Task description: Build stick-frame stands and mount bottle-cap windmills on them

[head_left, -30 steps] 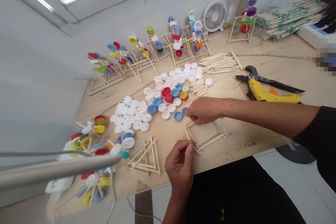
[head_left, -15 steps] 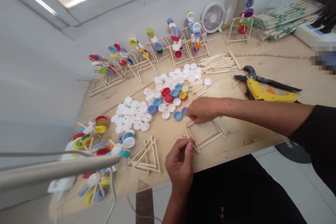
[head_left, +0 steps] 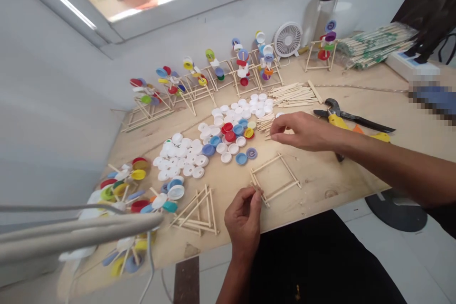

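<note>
A square frame of thin wooden sticks [head_left: 283,190] lies near the table's front edge. Thumb and fingertips of my left hand [head_left: 244,218] are pinched at its left corner, closed on a stick there. Above the frame's far side, my right hand [head_left: 297,130] hovers beside a pile of short sticks [head_left: 263,124], which it partly covers. Its thumb and forefinger are apart, with nothing visible between them. Left of my left hand rests a triangular stick frame [head_left: 197,211].
White bottle caps [head_left: 178,156] and coloured caps [head_left: 230,137] spread mid-table. Longer sticks [head_left: 294,95], pincers [head_left: 366,118] and a yellow glue gun [head_left: 337,121] lie right. Cap-wheel models [head_left: 244,64] line the wall near a small fan [head_left: 288,40]. A blurred grey bar [head_left: 89,232] crosses the lower left.
My right hand has moved away from the frame's far left corner, up and to the right towards the short sticks, and its fingers have parted. My left hand stays at the frame's corner.
</note>
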{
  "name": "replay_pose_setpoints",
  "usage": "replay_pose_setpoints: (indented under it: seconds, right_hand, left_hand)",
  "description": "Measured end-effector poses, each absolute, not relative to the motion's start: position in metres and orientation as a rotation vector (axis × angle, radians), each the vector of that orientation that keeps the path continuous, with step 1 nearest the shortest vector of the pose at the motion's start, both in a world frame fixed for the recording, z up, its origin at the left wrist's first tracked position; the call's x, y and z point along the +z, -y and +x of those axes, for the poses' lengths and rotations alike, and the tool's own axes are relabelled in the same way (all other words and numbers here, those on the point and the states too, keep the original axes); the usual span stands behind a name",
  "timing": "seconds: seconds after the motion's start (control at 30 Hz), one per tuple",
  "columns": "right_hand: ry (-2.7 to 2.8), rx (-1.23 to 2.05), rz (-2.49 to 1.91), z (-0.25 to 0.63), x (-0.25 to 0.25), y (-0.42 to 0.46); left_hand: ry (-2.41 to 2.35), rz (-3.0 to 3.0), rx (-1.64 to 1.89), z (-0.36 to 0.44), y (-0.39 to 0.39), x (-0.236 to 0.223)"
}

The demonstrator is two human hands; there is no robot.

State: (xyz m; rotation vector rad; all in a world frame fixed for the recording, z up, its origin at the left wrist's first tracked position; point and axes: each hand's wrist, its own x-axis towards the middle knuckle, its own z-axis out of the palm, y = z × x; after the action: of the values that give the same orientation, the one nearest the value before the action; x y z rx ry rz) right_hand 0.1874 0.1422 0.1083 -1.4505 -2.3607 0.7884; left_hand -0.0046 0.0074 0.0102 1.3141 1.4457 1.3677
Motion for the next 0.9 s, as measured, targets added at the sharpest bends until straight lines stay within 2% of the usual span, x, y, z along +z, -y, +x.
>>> replay_pose_setpoints:
  seconds: [0.2, 0.37, 0.63, 0.9]
  right_hand:
    - [1.658, 0.952, -1.476, 0.2, 0.086, -0.084]
    - [1.32, 1.092, -1.409, 0.189, 0.054, -0.054]
    - [1.278, 1.123, -1.284, 0.174, 0.021, -0.043]
    - [1.256, 1.089, -1.256, 0.161, 0.025, -0.042]
  left_hand:
    - [-1.476, 1.288, 1.337, -0.005, -0.006, 0.008]
    - [-1.502, 1.222, 1.356, -0.002, -0.005, 0.008]
    - [-1.628, 1.318, 1.42, 0.0, -0.004, 0.005]
    - [-1.652, 1.319, 1.34, 0.021, -0.01, 0.014]
